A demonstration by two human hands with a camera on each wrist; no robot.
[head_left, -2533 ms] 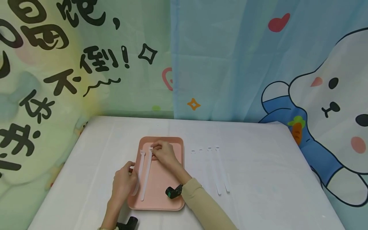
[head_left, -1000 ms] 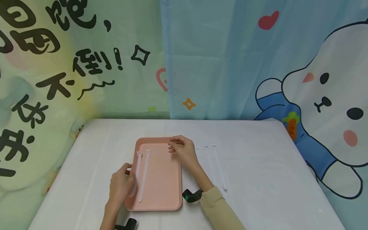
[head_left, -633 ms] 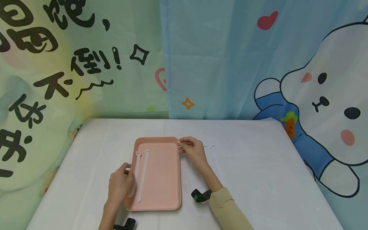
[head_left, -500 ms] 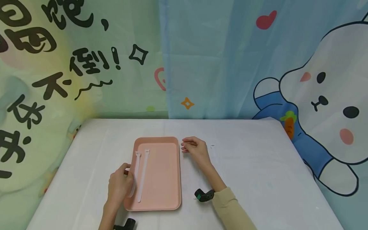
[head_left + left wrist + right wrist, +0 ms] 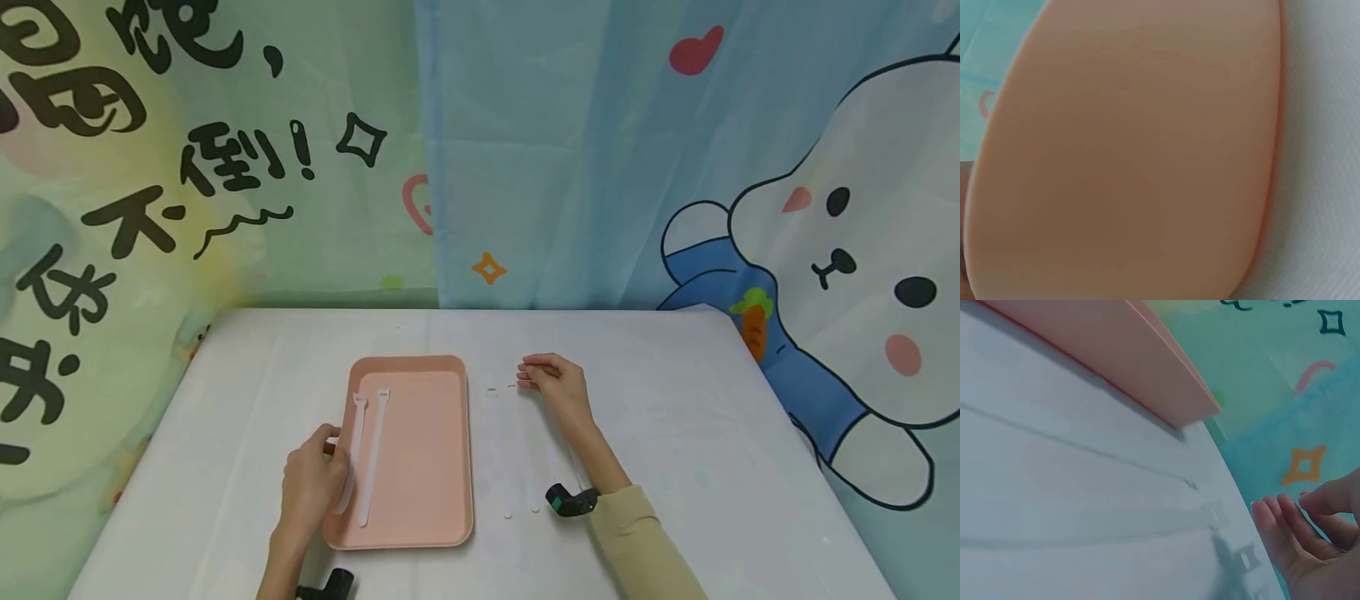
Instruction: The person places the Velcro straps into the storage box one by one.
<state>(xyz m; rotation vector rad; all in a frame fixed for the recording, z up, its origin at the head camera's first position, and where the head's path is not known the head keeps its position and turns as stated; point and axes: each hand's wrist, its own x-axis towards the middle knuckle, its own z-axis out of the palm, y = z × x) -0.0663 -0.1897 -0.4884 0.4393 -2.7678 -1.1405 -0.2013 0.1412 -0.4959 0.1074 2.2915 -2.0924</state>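
My left hand (image 5: 317,475) grips the left rim of a pink rectangular tray (image 5: 420,467); the left wrist view shows mostly the tray's outer side (image 5: 1129,137). Inside the tray, towards its left, lie two long slim white strips: a left strip (image 5: 353,454) and a right strip (image 5: 373,458), each with a small notched head at the far end. My right hand (image 5: 558,387) hovers over the table right of the tray, fingers loosely bent and nothing between them. Below its fingertips, white strip heads (image 5: 1247,557) show in the right wrist view.
More white strips lie on the white table (image 5: 697,442) right of the tray, nearly blending into the cloth; one strip (image 5: 577,471) is partly hidden by my right forearm. A printed curtain (image 5: 562,167) hangs behind the table.
My right hand has left a strip in the tray and moved right, past the tray's right rim, over the strips on the table. The left hand has stayed at the rim.
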